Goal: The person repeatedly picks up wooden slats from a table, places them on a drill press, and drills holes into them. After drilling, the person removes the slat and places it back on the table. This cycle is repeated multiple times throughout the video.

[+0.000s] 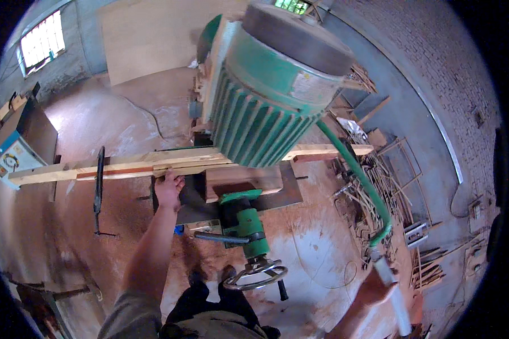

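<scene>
My left hand (168, 191) reaches up to the near edge of a long wooden beam (119, 165), fingers curled at the wood; the beam partly hides its grip. Pale and reddish lengths make up the beam, which runs across the machine. My right hand (376, 287) is closed around the grey pipe end of a long lever (391, 294), joined to a bent green bar (359, 172). Above the beam looms a large ribbed green motor (260, 113), hiding its middle. A thick wooden block (243, 182) lies in front of the beam, over a green column with a handwheel (255, 276).
A black clamp (99, 186) straddles the beam on the left. Behind its left end stands a control cabinet (17, 158). Wood offcuts (379, 195) are heaped along the right wall. A large pale board (152, 39) leans at the back. Dusty floor surrounds the machine.
</scene>
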Available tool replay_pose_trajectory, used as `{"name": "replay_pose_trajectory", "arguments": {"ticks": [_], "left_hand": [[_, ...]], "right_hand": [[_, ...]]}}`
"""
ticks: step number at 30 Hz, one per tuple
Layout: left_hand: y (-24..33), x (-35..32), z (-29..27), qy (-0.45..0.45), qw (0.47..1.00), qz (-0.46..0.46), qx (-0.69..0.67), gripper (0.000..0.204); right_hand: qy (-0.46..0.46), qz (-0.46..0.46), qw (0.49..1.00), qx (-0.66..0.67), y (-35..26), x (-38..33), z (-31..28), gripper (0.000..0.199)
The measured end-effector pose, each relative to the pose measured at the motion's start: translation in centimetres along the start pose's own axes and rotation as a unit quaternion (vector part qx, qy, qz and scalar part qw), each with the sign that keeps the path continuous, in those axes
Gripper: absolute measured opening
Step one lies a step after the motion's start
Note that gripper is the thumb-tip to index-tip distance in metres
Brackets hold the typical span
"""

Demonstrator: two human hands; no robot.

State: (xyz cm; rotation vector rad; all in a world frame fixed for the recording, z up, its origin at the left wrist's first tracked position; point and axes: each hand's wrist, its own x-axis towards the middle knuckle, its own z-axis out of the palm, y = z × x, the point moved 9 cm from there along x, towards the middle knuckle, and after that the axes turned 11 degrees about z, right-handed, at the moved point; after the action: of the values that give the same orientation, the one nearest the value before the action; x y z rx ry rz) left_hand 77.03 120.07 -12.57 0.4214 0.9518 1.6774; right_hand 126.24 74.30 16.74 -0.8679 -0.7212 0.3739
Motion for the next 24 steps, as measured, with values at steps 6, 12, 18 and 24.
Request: {"name": "replay_pose_trajectory", "arguments": {"ticks": [6,12,18,24], "left_hand": [[3.1,-0.4,-2.9,0.106,0.988,0.093,0.057,0.026],[4.3,0.0,-2.9,0.091,0.979,0.147,0.111,0.031],[3.8,-0.1,-2.6,0.109,0.977,0.155,0.099,0.03],[6.0,-0.7,-2.3,0.124,0.92,0.228,0.293,0.023]], "right_hand": [[-0.027,-0.088,0.995,0.035,-12.0,15.3,11.0,0.043],[-0.106,-0.088,0.984,-0.114,-9.2,24.9,24.8,0.04],[-0.561,0.195,0.669,-0.446,22.8,-4.3,34.4,0.061],[-0.57,-0.277,0.482,-0.605,27.4,-12.2,37.1,0.041]]}}
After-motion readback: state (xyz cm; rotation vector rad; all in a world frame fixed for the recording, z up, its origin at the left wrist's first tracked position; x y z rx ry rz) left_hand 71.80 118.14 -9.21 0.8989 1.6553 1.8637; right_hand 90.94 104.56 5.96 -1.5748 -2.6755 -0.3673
